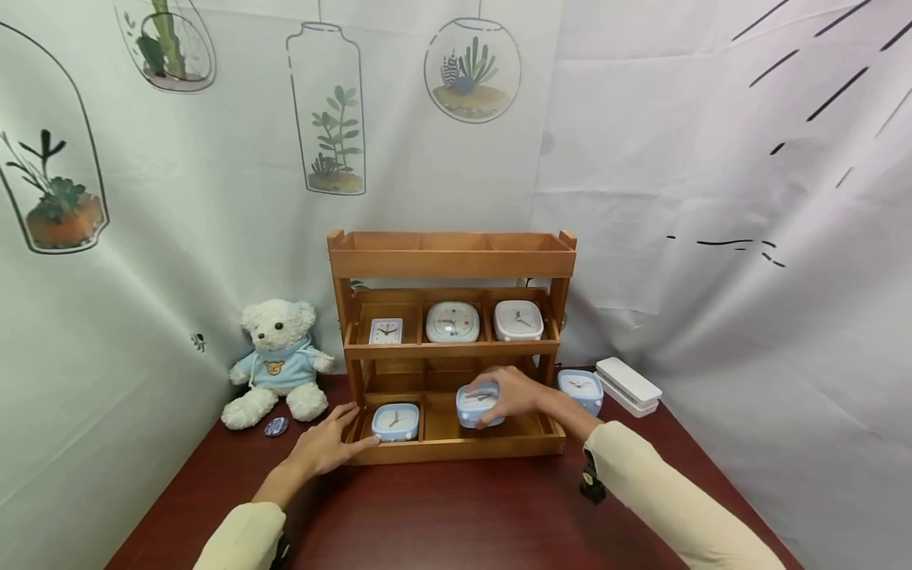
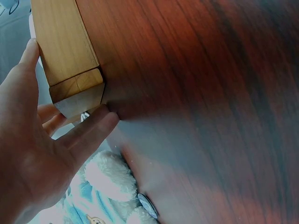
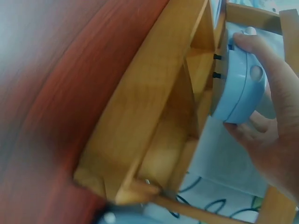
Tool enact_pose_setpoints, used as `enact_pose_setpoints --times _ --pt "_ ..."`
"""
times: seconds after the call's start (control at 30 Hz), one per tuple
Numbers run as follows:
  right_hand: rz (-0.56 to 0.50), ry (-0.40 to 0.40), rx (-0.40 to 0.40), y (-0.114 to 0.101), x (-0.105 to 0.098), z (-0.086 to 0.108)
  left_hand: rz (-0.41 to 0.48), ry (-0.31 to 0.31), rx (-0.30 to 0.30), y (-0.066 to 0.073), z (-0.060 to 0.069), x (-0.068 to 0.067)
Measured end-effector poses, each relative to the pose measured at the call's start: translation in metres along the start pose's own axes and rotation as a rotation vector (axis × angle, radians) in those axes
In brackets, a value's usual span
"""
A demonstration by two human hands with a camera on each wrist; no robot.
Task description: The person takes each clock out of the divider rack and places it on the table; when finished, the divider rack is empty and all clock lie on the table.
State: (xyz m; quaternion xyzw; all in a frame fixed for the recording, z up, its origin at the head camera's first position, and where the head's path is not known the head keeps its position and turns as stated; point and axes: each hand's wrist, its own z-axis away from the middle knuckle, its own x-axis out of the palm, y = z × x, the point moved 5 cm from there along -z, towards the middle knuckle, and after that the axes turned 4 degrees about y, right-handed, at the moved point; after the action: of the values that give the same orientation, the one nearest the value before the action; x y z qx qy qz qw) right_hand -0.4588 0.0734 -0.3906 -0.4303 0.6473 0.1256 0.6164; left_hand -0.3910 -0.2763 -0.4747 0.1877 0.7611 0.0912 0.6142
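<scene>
My right hand (image 1: pixel 509 392) holds a light blue alarm clock (image 3: pixel 243 79) above the middle of the shelf's bottom tray, thumb and fingers on its sides. Two dark pegs stick out of the clock's underside in the right wrist view. At the left front corner of the wooden shelf (image 1: pixel 456 453), my left hand (image 1: pixel 324 445) rests with fingers spread. Its thumb lies along the front edge, the other fingers on the left side. Just beside that thumb, a second blue alarm clock (image 1: pixel 395 423) sits in the bottom tray's left compartment.
The middle tier holds a small square clock (image 1: pixel 386 331), a rounded clock (image 1: pixel 453 322) and a white clock (image 1: pixel 518 321). Right of the shelf stand another blue clock (image 1: pixel 580 388) and a white stapler-like object (image 1: pixel 628 385). A teddy bear (image 1: pixel 278 360) and a small round disc (image 1: pixel 275 427) are at left.
</scene>
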Motion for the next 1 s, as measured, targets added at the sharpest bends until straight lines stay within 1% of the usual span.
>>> enact_pose_setpoints --times 0.13,0.2,0.33,0.43,0.57,0.67,0.8,0.93,1.0 --pt "0.065 -0.010 -0.031 -0.001 -0.015 0.013 -0.002 0.001 0.007 -0.002 0.002 0.002" --pt "0.074 -0.010 -0.040 0.001 -0.022 0.021 -0.004 -0.003 0.003 -0.003 0.002 0.003" --pt "0.056 0.003 -0.043 0.010 -0.036 0.038 -0.009 -0.009 -0.001 -0.005 0.003 0.003" --pt "0.062 0.036 -0.044 0.020 -0.048 0.051 -0.008 -0.008 0.003 -0.005 0.002 0.003" --pt "0.113 0.107 -0.061 0.034 -0.069 0.067 -0.004 -0.009 0.012 -0.003 0.001 0.003" --pt "0.141 0.145 -0.051 0.045 -0.086 0.079 0.001 -0.008 0.011 -0.002 -0.001 0.003" --pt "0.153 0.163 -0.020 0.058 -0.106 0.097 -0.001 -0.005 0.013 -0.002 -0.003 0.002" --pt "0.185 0.199 0.009 0.073 -0.123 0.115 -0.010 -0.007 0.018 -0.003 -0.004 0.001" --pt "0.192 0.223 0.038 0.083 -0.129 0.125 -0.008 -0.010 0.022 -0.003 -0.004 0.001"
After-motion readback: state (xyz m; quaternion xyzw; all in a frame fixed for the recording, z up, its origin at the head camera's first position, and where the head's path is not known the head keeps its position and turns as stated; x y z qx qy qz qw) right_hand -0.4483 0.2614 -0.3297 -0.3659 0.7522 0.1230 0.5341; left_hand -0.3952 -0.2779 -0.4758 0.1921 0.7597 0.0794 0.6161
